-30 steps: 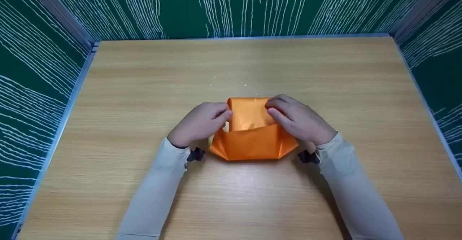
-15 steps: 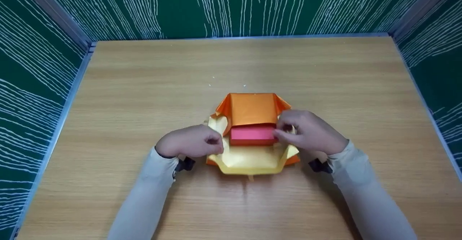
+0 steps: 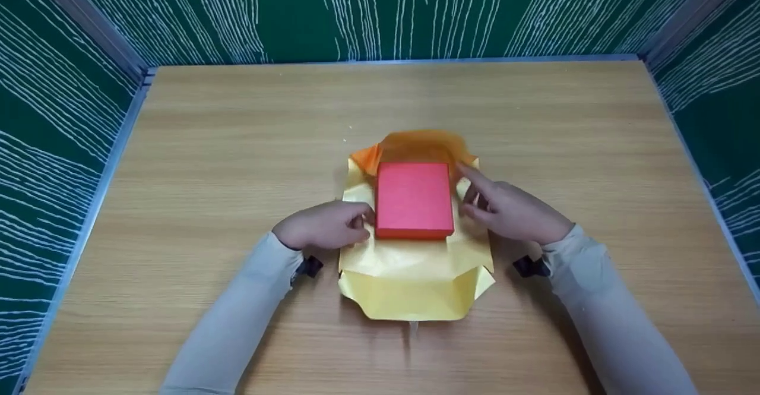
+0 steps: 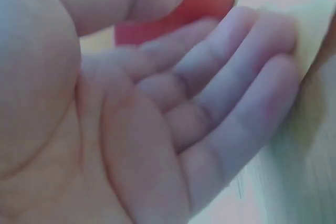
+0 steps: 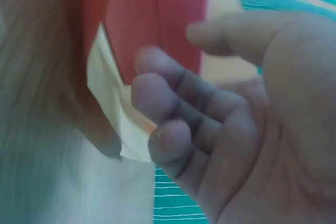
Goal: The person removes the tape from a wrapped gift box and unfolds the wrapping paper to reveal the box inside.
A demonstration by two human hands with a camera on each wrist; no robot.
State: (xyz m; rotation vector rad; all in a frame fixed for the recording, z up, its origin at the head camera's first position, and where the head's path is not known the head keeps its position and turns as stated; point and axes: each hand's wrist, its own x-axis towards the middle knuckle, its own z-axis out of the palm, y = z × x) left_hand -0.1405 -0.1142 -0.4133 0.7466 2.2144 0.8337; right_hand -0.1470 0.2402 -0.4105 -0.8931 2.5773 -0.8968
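Note:
A red box (image 3: 414,198) lies on a sheet of wrapping paper (image 3: 415,255), orange outside and pale yellow inside. The near flap (image 3: 415,300) is folded out toward me; the far orange flap (image 3: 423,144) stands raised and blurred behind the box. My left hand (image 3: 325,224) is at the box's left side, fingers loosely bent with nothing in the palm in the left wrist view. On the other side my right hand (image 3: 510,208) reaches its index finger toward the far flap. Whether that finger touches the paper I cannot tell. Its other fingers are loosely bent and hold nothing.
The wooden table (image 3: 267,122) carries a few tiny white specks behind the paper. Green walls with white lines (image 3: 380,15) border it at the back and both sides. A small clear strip (image 3: 414,327) sticks out from the near paper edge.
The near flap has come down toward me, and the far orange flap has lifted back off the box, uncovering its red top. Both hands first moved nearer, then my right index finger stretched out.

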